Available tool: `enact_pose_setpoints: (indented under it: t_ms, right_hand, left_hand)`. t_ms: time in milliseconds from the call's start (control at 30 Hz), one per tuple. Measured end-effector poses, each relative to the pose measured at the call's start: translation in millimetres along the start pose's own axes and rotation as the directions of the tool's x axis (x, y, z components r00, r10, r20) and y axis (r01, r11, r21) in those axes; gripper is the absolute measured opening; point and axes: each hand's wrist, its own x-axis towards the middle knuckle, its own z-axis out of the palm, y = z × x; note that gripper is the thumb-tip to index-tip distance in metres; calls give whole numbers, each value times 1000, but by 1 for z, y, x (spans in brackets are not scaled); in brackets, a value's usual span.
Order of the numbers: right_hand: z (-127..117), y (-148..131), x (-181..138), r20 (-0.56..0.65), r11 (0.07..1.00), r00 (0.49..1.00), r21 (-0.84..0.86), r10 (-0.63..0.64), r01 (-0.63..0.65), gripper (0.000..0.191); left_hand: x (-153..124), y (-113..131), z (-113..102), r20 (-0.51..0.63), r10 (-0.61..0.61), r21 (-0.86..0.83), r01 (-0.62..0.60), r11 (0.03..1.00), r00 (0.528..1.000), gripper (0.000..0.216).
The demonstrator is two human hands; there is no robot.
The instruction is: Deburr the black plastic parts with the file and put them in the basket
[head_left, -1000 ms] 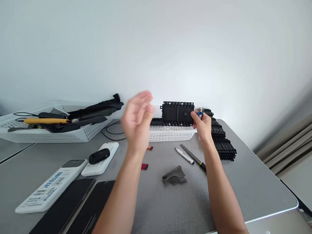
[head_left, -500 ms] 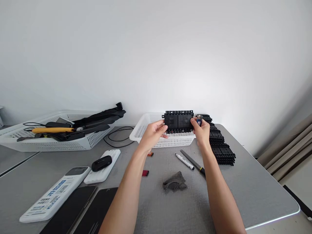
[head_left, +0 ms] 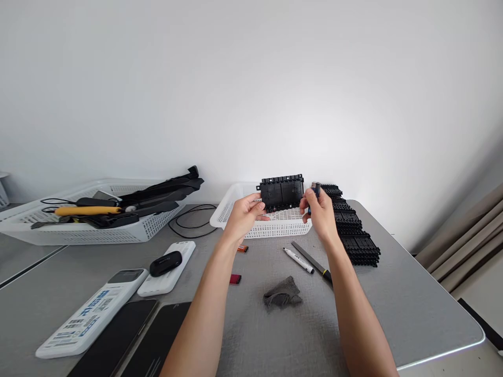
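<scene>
My left hand [head_left: 244, 212] grips the left end of a black plastic battery holder [head_left: 282, 192] and holds it upright over a small white basket [head_left: 236, 214]. My right hand [head_left: 320, 212] is closed on a small blue battery [head_left: 315, 189] just off the holder's right end; whether it still touches the holder I cannot tell. A row of the same black holders [head_left: 353, 230] lies on the table to the right of my right hand.
On the grey table [head_left: 393, 303] lie a white marker [head_left: 298, 260], a dark pen [head_left: 314, 262], a grey cloth [head_left: 283, 294], two small red pieces, a white power bank with a black case, a white remote, two dark phones. A large white basket [head_left: 90, 228] holds tools at the left.
My left hand came down from mid-air and took the holder's left end. My right hand has let go of the right end and shifted slightly aside with the battery.
</scene>
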Motion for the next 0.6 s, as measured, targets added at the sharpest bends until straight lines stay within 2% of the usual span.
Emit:
enact_pose_setpoints:
  t_ms: [67, 100, 200, 267, 433, 600]
  right_hand:
    - [7, -5, -5, 171, 989, 980, 97, 98, -116, 32]
    - [11, -7, -6, 257, 969, 954, 151, 154, -197, 33]
    - [23, -6, -8, 506, 844, 816, 275, 280, -461, 37]
    - [28, -3, -7, 602, 755, 732, 306, 319, -580, 39]
    - [34, 4, -6, 658, 657, 651, 303, 379, -690, 34]
    - [39, 9, -7, 659, 653, 630, 268, 411, -708, 31]
  left_hand:
    - [0, 0, 1, 11, 12, -1, -12, 1000, 1000, 55]
    - [0, 1, 2, 25, 22, -1, -22, 1000, 999, 56]
    - [-1, 4, 5, 89, 41, -9, -41, 999, 995, 53]
    - [-2, 5, 8, 119, 42, -15, -40, 999, 992, 48]
    - [-2, 4, 9, 137, 47, -17, -46, 999, 989, 40]
    - [-2, 4, 10, 211, 37, 23, -43, 999, 977, 39]
